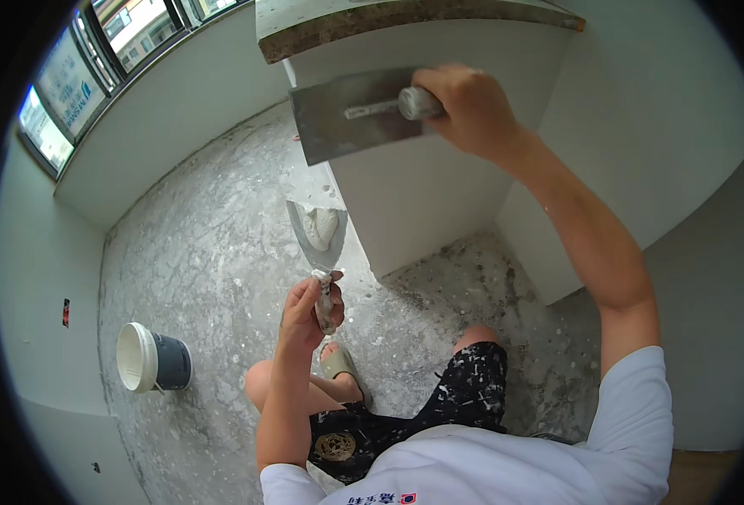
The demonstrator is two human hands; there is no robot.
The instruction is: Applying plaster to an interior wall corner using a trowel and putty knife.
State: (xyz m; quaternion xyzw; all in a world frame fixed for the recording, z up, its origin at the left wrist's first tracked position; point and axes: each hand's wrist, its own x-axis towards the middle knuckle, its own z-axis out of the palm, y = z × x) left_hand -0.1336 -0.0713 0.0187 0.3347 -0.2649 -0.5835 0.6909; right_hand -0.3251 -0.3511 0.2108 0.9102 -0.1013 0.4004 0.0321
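My right hand (464, 105) is closed round the grip of a plastering trowel (325, 126). The trowel's wide, flat metal blade lies along the upper part of a white wall panel (439, 202), just below a stone-edged ledge (422, 18). Lower down, my left hand (309, 310) grips the handle of a putty knife (304, 240). A lump of white putty (321, 225) sits on its broad blade, close to the panel's left edge. Both tools carry smears of putty.
A dark bucket (172, 364) with a white rim lies tipped on the spattered concrete floor (220, 227) at left. Windows (124, 50) line the upper left wall. Another white wall (632, 168) meets the panel on the right. My knees are bent below the tools.
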